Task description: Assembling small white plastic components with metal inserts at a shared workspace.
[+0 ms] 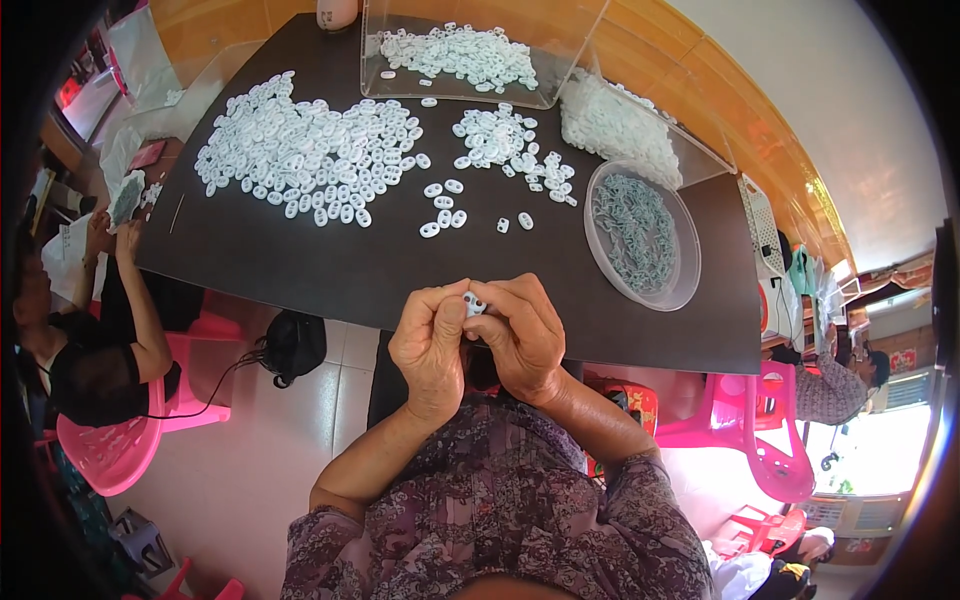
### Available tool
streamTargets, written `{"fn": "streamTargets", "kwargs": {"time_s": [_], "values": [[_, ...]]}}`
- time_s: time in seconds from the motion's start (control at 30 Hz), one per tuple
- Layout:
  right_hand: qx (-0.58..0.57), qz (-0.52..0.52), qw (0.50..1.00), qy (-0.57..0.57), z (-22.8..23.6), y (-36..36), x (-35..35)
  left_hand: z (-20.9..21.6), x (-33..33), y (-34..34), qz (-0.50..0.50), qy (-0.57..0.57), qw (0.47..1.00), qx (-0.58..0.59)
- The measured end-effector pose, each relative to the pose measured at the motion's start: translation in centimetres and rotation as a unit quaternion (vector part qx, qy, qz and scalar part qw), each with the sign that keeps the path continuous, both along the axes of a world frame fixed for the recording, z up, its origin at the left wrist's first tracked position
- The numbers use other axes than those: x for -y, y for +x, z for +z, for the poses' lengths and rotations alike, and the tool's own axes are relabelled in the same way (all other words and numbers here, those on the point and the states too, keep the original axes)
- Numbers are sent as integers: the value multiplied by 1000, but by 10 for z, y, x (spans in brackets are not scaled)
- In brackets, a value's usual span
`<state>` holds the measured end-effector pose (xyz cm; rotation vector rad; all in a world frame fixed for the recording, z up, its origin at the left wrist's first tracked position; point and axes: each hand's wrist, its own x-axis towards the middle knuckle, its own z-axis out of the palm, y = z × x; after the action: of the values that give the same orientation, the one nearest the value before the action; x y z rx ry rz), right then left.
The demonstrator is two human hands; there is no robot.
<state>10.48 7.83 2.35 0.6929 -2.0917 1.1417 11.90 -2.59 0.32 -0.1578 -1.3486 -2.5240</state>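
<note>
My left hand [428,355] and my right hand [524,335] meet at the table's near edge. Between their fingertips they pinch a small white plastic piece [474,304] with dark holes; fingers cover part of it. Just beyond lie a few loose white oval two-hole pieces [444,202], and a small square piece [503,226] beside another oval. A wide heap of the oval pieces [300,150] spreads over the left of the dark table [400,270]. A smaller heap of small white pieces [490,138] sits at the middle back.
On the right stands a round clear tub [690,280] of small grey-green parts. Clear boxes [545,90] with white pieces line the back. A thin stick [177,214] lies at the left edge. Another person [90,370] works at left; pink chairs [735,420] flank the table.
</note>
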Motion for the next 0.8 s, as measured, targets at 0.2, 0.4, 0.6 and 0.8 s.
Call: {"fn": "streamTargets", "kwargs": {"time_s": [0.2,0.4,0.6,0.8], "values": [[90,-3,995,-45,6,8,1,6,6,3,-7,-13,1000,5],[78,4,995,-60,8,12,5,12,8,8,-37,9,999,4],[35,-7,999,-37,4,13,12,5,5,10,33,-59,997,-43],[-34,-21,998,-48,-6,11,20,0,4,9,112,-170,972,-114]]}}
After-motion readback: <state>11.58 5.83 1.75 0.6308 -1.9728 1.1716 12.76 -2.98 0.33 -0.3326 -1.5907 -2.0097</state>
